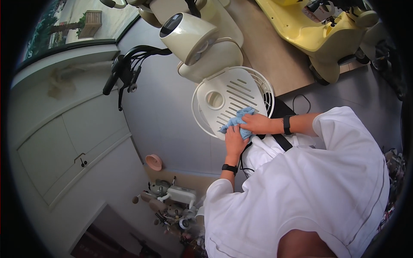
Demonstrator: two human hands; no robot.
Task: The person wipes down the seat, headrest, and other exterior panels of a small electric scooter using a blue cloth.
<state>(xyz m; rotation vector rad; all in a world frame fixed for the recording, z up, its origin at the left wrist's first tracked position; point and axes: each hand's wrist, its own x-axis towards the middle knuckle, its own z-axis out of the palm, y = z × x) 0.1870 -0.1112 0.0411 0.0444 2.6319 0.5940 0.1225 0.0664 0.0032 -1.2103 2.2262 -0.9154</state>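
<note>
A crumpled blue cloth [234, 124] is bunched on the near edge of a white slotted panel [241, 88], which has a round ribbed hole on its left side. My left hand [235, 141] grips the cloth from the near side, fingers curled into it. Beside it, my right hand [257, 124] is closed on the cloth's right part, its fingertips hidden in the folds. The panel sits within a white round basket [194, 107] at the front of a cream scooter [189, 38]. Both of my wrists carry black bands.
Left of the scooter's head juts a black handlebar grip with a brake lever [122, 81]. A yellow scooter [292, 26] stands on a wooden platform [275, 56] at the far right. A pink bowl [153, 162] lies by the white cabinet [77, 150]. More scooters [176, 198] crowd the near left.
</note>
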